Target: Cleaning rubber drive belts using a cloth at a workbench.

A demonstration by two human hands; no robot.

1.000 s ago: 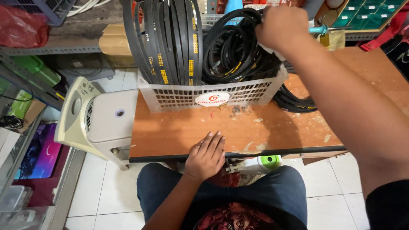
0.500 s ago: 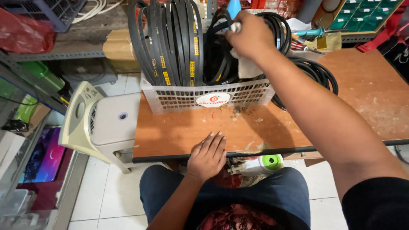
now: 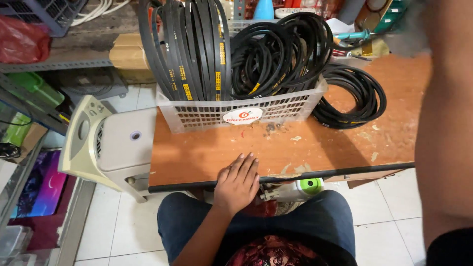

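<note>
- Change since the earlier frames: the right arm (image 3: 446,128), which was reaching into the far end of the basket among the coiled belts, has swung out to the right edge of view and is now raised close to the camera; the left hand has not shifted from the table edge.
- Far left: a beige fan heater (image 3: 106,143) stands on the tiled floor, touching the table's left end.
- Centre near: the left hand (image 3: 239,183) lies flat on the wooden table (image 3: 197,155), fingers spread and relaxed, gripping nothing, palm over the dark front edge.
- Centre far: the white basket (image 3: 241,112) sits on the table, holding upright black belts (image 3: 189,49) at its left and coiled belts (image 3: 281,51) at its right.
- Right: a loose belt coil (image 3: 352,98) lies on the table just beside the basket's right end.
- Far right: the right hand itself is out of frame; whether its fingers are open or closed cannot be told.
- Judgement: the step in hand appears to be sorting through belts, between picks. A next move would call for a clear reach back over the basket rim.
</note>
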